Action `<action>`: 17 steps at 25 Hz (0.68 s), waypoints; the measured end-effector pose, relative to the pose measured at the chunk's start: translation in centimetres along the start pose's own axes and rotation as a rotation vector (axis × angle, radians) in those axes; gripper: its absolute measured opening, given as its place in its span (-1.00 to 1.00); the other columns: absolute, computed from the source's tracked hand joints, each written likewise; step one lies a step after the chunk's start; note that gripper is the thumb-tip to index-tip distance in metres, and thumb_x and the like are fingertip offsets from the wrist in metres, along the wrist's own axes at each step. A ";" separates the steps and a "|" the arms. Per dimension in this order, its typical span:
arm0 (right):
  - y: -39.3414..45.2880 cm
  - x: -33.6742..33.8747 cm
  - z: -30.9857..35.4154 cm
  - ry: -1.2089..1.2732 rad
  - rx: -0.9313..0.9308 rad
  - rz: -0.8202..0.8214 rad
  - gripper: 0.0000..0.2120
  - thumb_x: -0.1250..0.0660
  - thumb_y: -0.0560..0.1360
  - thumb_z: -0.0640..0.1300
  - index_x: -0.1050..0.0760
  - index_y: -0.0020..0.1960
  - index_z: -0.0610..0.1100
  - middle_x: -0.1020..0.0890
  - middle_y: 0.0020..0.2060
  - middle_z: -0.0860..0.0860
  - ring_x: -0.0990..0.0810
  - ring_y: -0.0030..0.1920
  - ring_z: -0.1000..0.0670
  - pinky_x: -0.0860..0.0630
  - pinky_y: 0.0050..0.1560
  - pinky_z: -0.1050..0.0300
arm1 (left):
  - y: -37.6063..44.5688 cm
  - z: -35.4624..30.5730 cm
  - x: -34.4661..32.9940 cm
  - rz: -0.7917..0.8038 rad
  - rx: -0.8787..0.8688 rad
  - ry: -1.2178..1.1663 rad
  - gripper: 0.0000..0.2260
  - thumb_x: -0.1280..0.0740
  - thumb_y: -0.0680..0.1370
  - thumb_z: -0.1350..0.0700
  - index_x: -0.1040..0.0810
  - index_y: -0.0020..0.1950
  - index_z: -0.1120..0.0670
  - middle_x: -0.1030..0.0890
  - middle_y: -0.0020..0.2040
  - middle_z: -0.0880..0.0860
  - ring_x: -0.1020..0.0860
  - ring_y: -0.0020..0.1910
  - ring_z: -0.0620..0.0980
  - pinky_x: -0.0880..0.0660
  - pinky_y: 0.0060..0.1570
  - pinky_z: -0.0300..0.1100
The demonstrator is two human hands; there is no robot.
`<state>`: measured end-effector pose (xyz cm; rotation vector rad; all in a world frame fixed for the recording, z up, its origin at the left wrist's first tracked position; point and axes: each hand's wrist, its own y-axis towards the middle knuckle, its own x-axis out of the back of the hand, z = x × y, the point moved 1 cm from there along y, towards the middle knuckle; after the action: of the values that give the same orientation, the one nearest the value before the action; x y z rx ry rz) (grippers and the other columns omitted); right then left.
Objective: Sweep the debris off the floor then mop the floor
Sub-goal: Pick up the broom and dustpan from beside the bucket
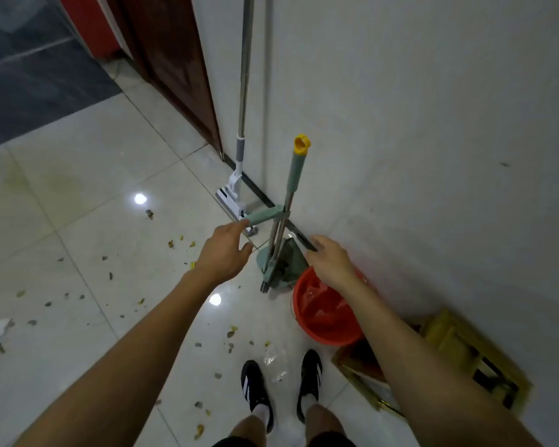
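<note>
Both arms reach forward toward a green broom and dustpan set (279,253) standing against the white wall (433,124). The left hand (225,250) is spread, fingers relaxed, its fingertips touching or just short of the green side handle (263,216); whether they touch cannot be told. The right hand (331,258) is loosely open beside the dustpan, holding nothing. The taller handle with the yellow cap (301,145) leans on the wall. A white flat mop (236,195) stands just behind, at the foot of the wall near the brown door (171,69). A red bucket (323,314) sits under the right forearm. Leaf scraps and debris (110,275) lie scattered over the glossy tiled floor (78,204), around the person's black shoes (255,388).
</note>
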<state>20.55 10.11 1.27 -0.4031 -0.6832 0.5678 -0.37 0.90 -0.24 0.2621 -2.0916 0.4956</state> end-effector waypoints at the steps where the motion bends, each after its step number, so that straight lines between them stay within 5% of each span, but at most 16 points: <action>1: 1.4 0.0 0.4 0.024 -0.001 -0.016 -0.55 -0.29 0.61 -0.17 -0.38 0.49 -0.10 -0.50 0.40 -0.05 -0.51 0.35 -0.05 -0.37 0.16 0.25 | 1.5 -0.1 -0.3 0.000 -0.007 0.011 -0.51 -0.28 0.65 -0.02 -0.29 0.57 0.01 -0.42 0.50 0.09 -0.35 0.46 0.12 -0.37 0.39 0.08; 4: 4.8 0.2 1.1 0.070 -0.009 -0.014 -0.52 -0.31 0.61 -0.16 -0.36 0.51 -0.09 -0.48 0.42 -0.06 -0.53 0.33 -0.02 -0.39 0.12 0.35 | 5.6 -0.6 -1.3 0.034 0.004 0.055 -0.52 -0.28 0.64 -0.03 -0.31 0.55 0.00 -0.45 0.46 0.08 -0.38 0.42 0.12 -0.41 0.34 0.11; 8: 8.1 0.4 1.1 0.115 -0.013 0.019 -0.57 -0.28 0.62 -0.17 -0.39 0.48 -0.06 -0.50 0.40 -0.05 -0.57 0.24 0.00 -0.38 -0.37 0.60 | 10.0 -1.5 -3.2 0.140 0.021 0.054 -0.57 -0.28 0.64 -0.02 -0.36 0.50 -0.01 -0.54 0.35 0.08 -0.48 0.27 0.12 -0.47 0.24 0.13; 13: 9.6 0.9 1.3 0.170 0.035 0.016 -0.56 -0.26 0.63 -0.13 -0.38 0.49 0.00 -0.52 0.38 0.03 -0.53 0.30 0.04 -0.35 -0.21 0.56 | 11.5 -1.6 -5.4 0.158 0.064 0.078 -0.60 -0.26 0.63 -0.05 -0.40 0.47 -0.05 -0.58 0.25 0.06 -0.50 0.19 0.11 -0.48 0.17 0.11; 17: 9.6 1.6 1.7 0.181 0.090 0.014 -0.68 -0.28 0.61 -0.11 -0.52 0.35 0.04 -0.63 0.19 0.06 -0.60 0.09 0.12 -0.42 -0.22 0.48 | 11.0 -2.0 -7.0 0.179 0.077 0.027 -0.61 -0.32 0.60 -0.03 -0.48 0.43 -0.01 -0.55 0.20 0.10 -0.52 0.12 0.12 -0.56 0.10 0.07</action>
<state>16.97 18.79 -1.82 -0.3703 -0.4801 0.5657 0.84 11.59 -7.89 0.1124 -2.0821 0.6836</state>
